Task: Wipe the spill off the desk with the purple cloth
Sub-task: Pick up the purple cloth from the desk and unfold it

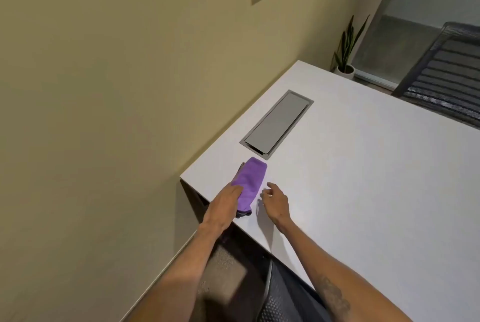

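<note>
Folded purple microfibre cloth (pixel 250 183) lies flat on the white laminate counter (pixel 363 165), just in front of the grey recessed cable hatch (pixel 276 124), near the counter's wall-side corner. Left hand (pixel 226 204) rests on the cloth's near end, fingers pressing it but not clearly closed round it. Right hand (pixel 276 201) just beside the cloth, loose and empty. Cloth looks soft, light and limp, so it will likely bunch; best pinned with a flat palm mid-fold. Spill not discernible.
</note>
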The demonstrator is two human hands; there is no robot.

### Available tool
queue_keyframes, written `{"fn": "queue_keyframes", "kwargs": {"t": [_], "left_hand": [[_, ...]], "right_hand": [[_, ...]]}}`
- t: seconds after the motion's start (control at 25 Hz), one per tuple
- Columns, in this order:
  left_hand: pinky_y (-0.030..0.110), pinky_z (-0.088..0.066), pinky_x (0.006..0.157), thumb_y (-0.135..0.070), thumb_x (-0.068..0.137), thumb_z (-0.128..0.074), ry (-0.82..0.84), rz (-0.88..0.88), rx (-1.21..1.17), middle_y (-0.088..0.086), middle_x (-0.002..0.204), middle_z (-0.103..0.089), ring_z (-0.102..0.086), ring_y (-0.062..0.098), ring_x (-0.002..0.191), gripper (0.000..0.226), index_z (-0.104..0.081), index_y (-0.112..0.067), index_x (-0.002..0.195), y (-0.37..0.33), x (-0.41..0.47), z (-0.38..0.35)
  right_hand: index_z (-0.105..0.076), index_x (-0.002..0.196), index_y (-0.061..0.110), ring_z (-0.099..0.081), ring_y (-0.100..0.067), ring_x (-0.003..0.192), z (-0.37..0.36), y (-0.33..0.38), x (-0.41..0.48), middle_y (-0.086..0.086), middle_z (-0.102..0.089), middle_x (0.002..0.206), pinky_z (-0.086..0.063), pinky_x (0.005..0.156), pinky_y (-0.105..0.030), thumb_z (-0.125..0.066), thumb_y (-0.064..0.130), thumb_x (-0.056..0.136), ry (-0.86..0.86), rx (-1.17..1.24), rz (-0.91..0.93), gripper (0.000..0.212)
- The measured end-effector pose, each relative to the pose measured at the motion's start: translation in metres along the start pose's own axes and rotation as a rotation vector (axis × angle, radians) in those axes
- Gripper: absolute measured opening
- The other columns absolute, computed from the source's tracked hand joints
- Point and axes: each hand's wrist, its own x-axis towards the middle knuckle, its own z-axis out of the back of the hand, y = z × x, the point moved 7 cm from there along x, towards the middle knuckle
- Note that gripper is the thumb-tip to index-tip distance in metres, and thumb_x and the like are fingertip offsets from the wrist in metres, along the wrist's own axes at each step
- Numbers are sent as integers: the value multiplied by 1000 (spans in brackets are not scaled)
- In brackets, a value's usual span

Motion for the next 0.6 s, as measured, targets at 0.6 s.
{"fn": "queue_keyframes", "kwargs": {"t": [0.6], "left_hand": [[29,-44,105,-26,108,-42,-82,76,-206,1,143,-58,-57,20,124,40,-50,-21,147,19,1,-17]], "right_hand": [[-57,81,7,-59,-26,78,-38,-8,28,-14,-60,83,-54,75,-35,-64,11,92,-27,410,-174,13]]}}
